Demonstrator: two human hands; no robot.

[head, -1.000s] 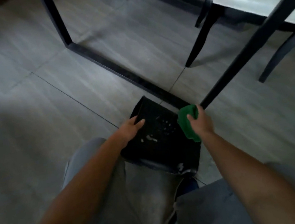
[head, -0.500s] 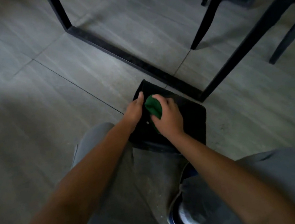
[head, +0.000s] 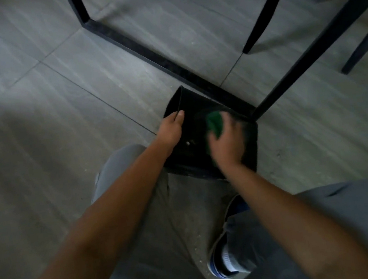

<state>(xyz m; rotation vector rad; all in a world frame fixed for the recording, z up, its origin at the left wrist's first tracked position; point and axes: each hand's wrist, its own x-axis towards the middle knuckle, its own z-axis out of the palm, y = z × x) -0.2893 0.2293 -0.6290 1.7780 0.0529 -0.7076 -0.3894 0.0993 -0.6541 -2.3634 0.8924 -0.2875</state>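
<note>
Head view, looking down at a gray tiled floor [head: 56, 110]. Left hand [head: 172, 132] clamped over the left rim of a black plastic container [head: 191, 105], thumb inside. Right hand [head: 226, 147], blurred, clutching a green cloth [head: 215, 122] against the container's inner surface. Container resting on the floor before bent knees, just beside a black table frame [head: 142, 48]. Pale crumbs [head: 189, 142] inside, near the left wrist.

No readable text, label, brand or number shows anywhere.
</note>
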